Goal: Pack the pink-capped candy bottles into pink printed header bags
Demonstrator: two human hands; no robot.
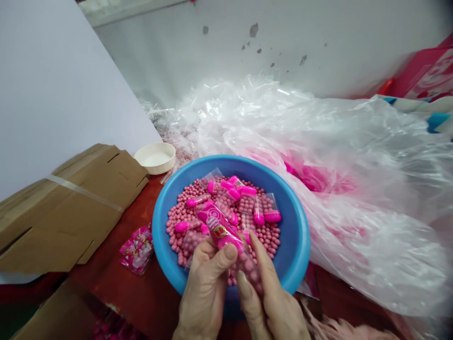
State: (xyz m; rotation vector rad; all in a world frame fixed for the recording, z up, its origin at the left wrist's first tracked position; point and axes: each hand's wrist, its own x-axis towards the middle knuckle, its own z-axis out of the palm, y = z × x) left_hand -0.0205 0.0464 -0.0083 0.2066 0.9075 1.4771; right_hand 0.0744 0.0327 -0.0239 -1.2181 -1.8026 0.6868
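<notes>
Over the near part of a blue basin (303,236), both my hands are closed around a small clear candy container (249,267) filled with pink balls. Its pink cap end points up and to the left, with a printed pink wrapper (215,222) over or against it. My left hand (207,283) pinches the cap and wrapper with its thumb on top. The fingers of my right hand (264,293) grip the clear body. Loose pink balls (177,222) fill the basin's bottom. Several similar pink-capped containers (272,212) lie on them.
Flat printed pink wrappers (138,249) lie left of the basin on the red table (106,283). Folded cardboard (67,212) and a white round dish (155,157) stand farther left. Large clear plastic bags (375,236), some with pink contents, crowd the right and back against the wall (300,28).
</notes>
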